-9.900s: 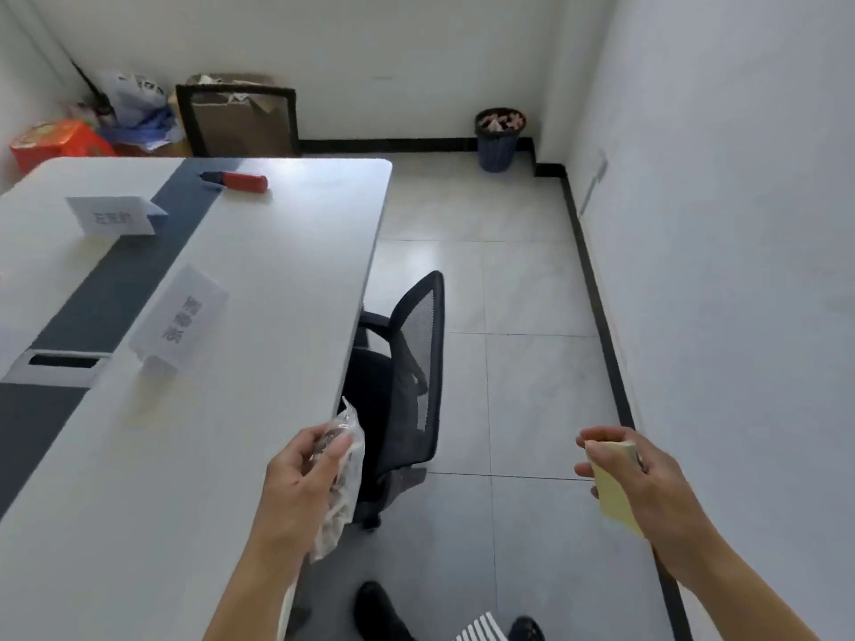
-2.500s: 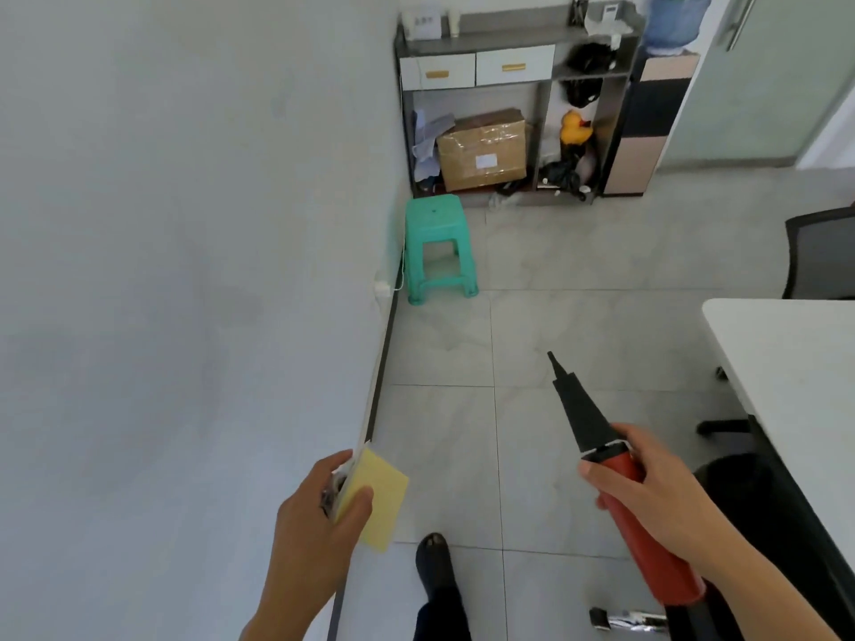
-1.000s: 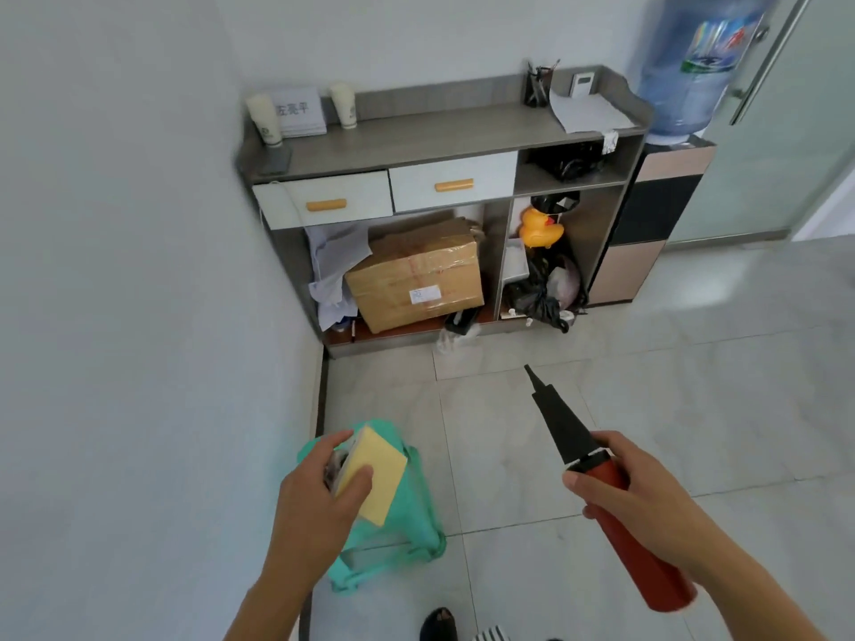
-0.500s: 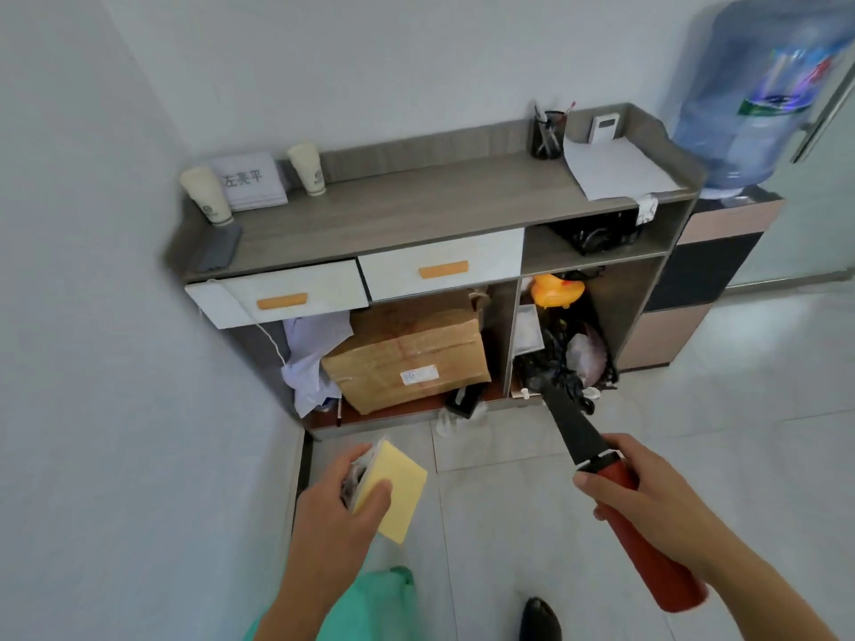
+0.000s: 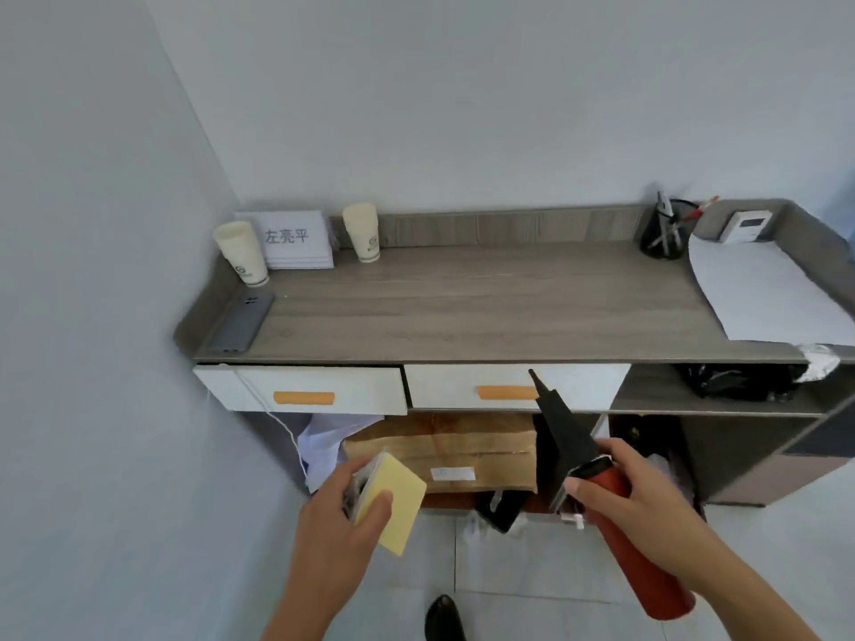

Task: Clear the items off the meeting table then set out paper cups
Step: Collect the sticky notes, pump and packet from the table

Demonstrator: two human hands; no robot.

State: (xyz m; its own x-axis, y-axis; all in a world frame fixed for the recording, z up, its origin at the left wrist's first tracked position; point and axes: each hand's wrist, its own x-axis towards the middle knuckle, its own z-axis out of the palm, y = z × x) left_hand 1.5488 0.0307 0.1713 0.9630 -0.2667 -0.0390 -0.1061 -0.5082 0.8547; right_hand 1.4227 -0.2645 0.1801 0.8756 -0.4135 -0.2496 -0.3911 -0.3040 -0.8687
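So, cabinet top (image 5: 486,312): wood-grain, low raised rim at back and sides.
Paper cups: two stacks, upside down, at the back left — left cup stack (image 5: 241,259), right cup stack (image 5: 362,232); name cards (image 5: 296,238) propped between them.
Phone (image 5: 240,321): grey, face down, at the left edge just in front of the left stack.
Pen holder (image 5: 664,235): dark mesh, back right, pens and what looks like scissors inside.
Paper sheet (image 5: 763,293): white, on the right end; small white device (image 5: 752,224) behind it.
Drawers: left drawer (image 5: 300,390) and right drawer (image 5: 513,386), white with orange handles, left one slightly out; contents not visible.
Lower shelf: cardboard box (image 5: 444,451), taped, with loose papers at its left.
Open cubby right: black bag (image 5: 735,381).
Left hand (image 5: 342,525): clenched round yellow sticky notes (image 5: 393,501) plus a crinkly wrapper tucked behind, thumb on top.
Right hand (image 5: 620,497): clenched round red pump (image 5: 634,538), black nozzle pointing up at the right drawer.
Both held items: in the air in front of the cabinet, not touching it.
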